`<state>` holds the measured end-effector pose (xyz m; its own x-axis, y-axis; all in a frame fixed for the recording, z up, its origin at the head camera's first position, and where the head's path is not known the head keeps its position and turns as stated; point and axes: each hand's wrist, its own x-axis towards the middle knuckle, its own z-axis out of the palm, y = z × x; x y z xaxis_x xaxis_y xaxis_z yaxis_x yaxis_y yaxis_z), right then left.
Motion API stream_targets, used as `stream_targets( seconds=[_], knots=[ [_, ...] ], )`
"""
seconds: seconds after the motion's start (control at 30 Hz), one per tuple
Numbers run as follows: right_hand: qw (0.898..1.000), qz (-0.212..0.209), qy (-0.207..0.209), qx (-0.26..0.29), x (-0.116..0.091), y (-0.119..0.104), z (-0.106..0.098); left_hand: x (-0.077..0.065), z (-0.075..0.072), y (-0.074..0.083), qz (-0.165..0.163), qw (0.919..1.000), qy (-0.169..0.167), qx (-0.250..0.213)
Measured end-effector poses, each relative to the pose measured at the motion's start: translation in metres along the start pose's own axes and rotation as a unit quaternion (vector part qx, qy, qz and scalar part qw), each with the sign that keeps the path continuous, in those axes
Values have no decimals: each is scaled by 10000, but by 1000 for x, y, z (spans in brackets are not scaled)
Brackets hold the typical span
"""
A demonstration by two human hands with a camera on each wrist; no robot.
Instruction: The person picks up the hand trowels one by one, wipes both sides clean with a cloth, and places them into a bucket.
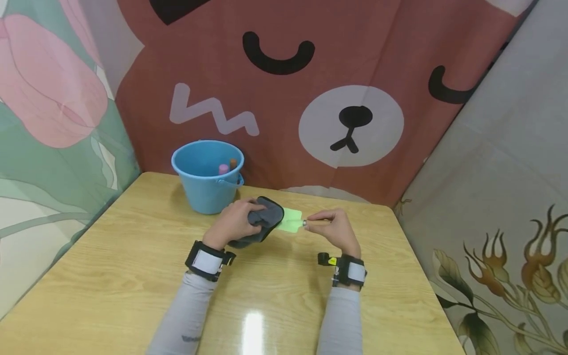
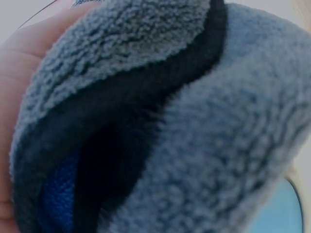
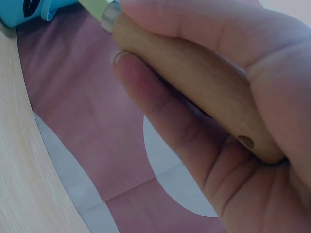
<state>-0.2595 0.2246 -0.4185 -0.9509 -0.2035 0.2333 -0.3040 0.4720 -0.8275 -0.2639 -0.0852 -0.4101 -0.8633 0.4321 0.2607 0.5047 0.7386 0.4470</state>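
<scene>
My left hand (image 1: 232, 224) grips a bunched grey fleece cloth (image 1: 266, 217) with a black edging. The cloth fills the left wrist view, and a bit of blue shows inside one fold. In my right hand (image 1: 339, 231) is the wooden handle (image 3: 180, 73) of a small shovel, held between thumb and fingers. The shovel's light green blade (image 1: 290, 220) points left toward the cloth, which overlaps its far end. A metal collar (image 3: 111, 17) joins the blade to the handle. Both hands are over the far half of the table.
A light blue bucket (image 1: 208, 195) stands on the wooden table (image 1: 275, 296) behind my left hand. Inside it are a pink-ended piece (image 1: 223, 169) and a brown one (image 1: 232, 163). A bear-print curtain (image 1: 275, 98) hangs at the table's back edge, with printed curtains on both sides.
</scene>
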Motion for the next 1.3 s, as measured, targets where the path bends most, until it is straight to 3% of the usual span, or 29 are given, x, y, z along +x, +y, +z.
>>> stream_targets(
  seconds=[0.2,0.43,0.73,0.87,1.03,1.3],
  knots=[
    [9999,-15,74,110,-2,0,-3,-1,-2,-10,-57,9998,187,-85],
    [9997,55,119,222,-2,0,-7,-3,-9,-17,23,9971,745,-183],
    [10000,52,-21,64,4,0,5,3,-6,2,746,9870,1412,-196],
    [9999,62,-121,5,7,4,11,5,2,13,947,9873,1274,-69],
    [9999,-28,-165,31,10,5,15,10,14,22,905,9927,770,225],
    [9977,-608,-257,143,16,0,23,12,27,25,922,9932,390,600]
  ],
)
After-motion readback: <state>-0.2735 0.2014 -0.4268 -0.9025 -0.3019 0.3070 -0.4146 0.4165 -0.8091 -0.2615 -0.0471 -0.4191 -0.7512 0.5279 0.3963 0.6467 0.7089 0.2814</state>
